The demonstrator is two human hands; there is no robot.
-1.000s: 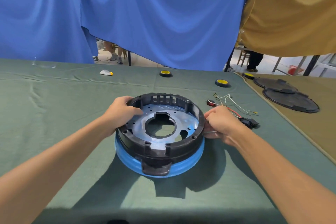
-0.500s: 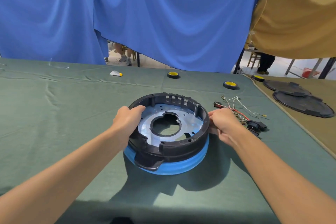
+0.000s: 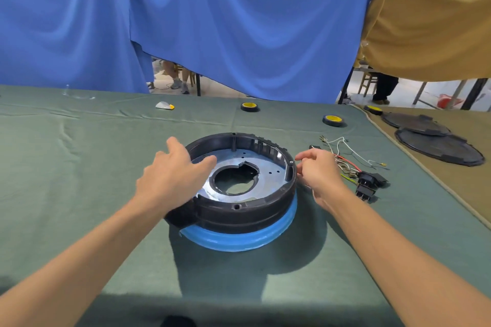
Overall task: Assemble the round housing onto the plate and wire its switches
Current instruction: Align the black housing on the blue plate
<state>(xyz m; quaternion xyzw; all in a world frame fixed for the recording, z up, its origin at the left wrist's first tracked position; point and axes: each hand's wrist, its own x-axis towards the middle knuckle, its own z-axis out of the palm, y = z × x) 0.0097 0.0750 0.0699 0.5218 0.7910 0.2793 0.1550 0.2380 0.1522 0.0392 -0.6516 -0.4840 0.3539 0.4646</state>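
Black housing (image 3: 244, 211), left rim hidden beneath the spread left hand (image 3: 172, 180); right hand (image 3: 320, 174) loose-fingered just beside it.

The left hand (image 3: 170, 180) covers the near-left rim of the round housing (image 3: 247, 210). Right of the housing, the right hand (image 3: 318, 175) hides part of the wires (image 3: 350, 164). Beyond the housing, a white and yellow thing (image 3: 164, 106) is too small to identify. Both forearms run off the bottom edge.
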